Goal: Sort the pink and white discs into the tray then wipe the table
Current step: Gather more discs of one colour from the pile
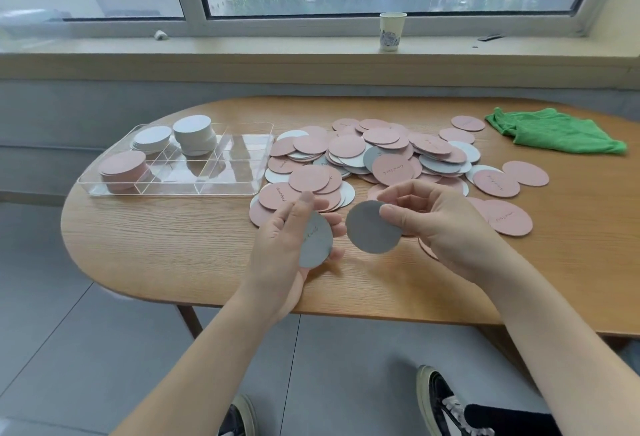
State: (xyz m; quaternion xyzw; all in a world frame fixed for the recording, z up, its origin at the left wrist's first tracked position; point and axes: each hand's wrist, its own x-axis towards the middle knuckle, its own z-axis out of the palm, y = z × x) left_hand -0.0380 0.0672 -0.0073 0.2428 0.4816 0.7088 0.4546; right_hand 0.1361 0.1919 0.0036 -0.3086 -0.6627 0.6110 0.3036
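Matt wood-grain table (173,245); glossy clear plastic tray (242,189); matt card-like discs (346,146); green fuzzy cloth (554,134), upper right.

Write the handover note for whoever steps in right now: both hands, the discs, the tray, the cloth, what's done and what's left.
Left hand: holds a white round card disc, fingers curled round it.
Right hand: pinches a second white disc at its edge.
Clear plastic divided tray, table's left: two white stacks in the far compartments, one pink stack in the near-left one.
Loose pile of pink and white discs lies spread mid-table, right of the tray.
Green cloth lies crumpled at the far right, untouched.
Done: part of the sorting.
Left: place both held discs, sort the pile, wipe the wooden table.
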